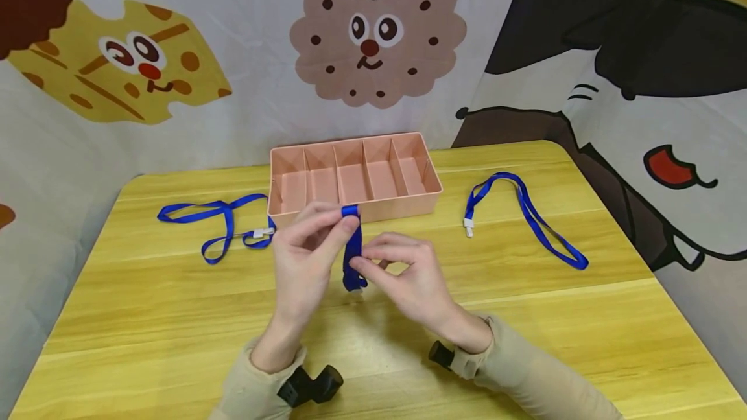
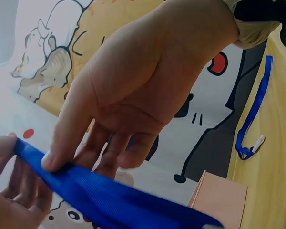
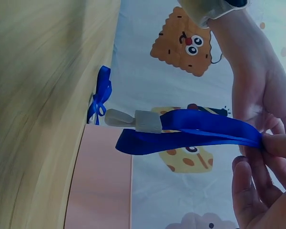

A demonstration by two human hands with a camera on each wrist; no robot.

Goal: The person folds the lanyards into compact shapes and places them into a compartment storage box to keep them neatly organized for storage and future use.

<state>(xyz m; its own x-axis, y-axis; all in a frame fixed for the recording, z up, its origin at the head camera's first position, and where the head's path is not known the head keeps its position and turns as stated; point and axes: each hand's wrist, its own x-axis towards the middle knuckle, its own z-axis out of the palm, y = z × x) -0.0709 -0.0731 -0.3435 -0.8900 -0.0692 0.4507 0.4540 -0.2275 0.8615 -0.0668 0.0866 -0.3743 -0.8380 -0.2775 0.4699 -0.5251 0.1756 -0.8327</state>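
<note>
A folded blue lanyard [image 1: 353,251] hangs upright in front of the tray. My left hand [image 1: 303,264] pinches its top fold between thumb and fingers. Lower down, my right hand [image 1: 414,277] pinches the same strap by its edge. In the right wrist view the strap [image 3: 205,121] is doubled, with a white plastic clip [image 3: 148,121] at its hanging end. The left wrist view shows the right thumb pressed on the wide blue band [image 2: 109,195], its upper end held by the left fingers.
Behind the hands stands a pink tray [image 1: 385,207] with several compartments. A second blue lanyard [image 1: 229,222] lies loosely looped left of it, partly behind the tray's corner. Another blue lanyard [image 1: 528,212] curves across the table [image 1: 175,342] on the right. A printed cloth [image 1: 245,44] hangs behind.
</note>
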